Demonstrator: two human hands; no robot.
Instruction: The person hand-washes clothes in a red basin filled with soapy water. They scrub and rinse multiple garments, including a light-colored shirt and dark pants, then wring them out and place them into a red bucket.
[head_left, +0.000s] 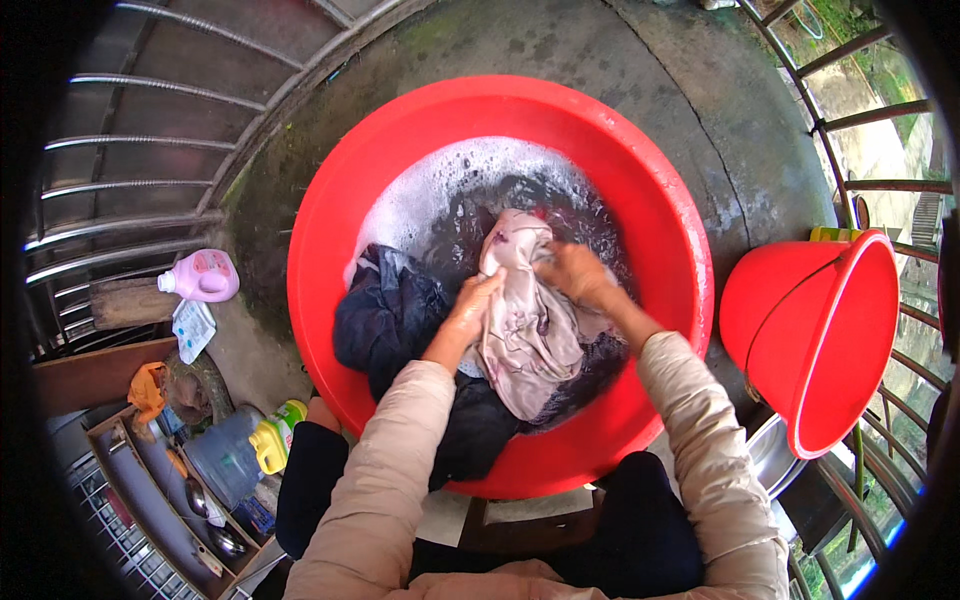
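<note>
A large red plastic tub (322, 217) stands before me with dark, foamy water (435, 180) in it. My left hand (474, 304) grips the left edge of a pale pink satiny garment (525, 322), partly above the water. On the garment's other side is my right hand (577, 274), blurred, its fingers bent against the cloth. Whether they close on it is hard to tell. Dark wet clothing (390, 307) lies bunched at the tub's left, with more dark cloth (472, 435) hanging at the near rim below my left forearm.
A red bucket (780, 322) lies tilted at the right by metal bars, above a metal basin (776, 457). At the left are a pink detergent bottle (206, 275), a yellow-green bottle (277, 435), a large blue plastic bottle (225, 454) and a wooden tray (150, 502) with metal utensils.
</note>
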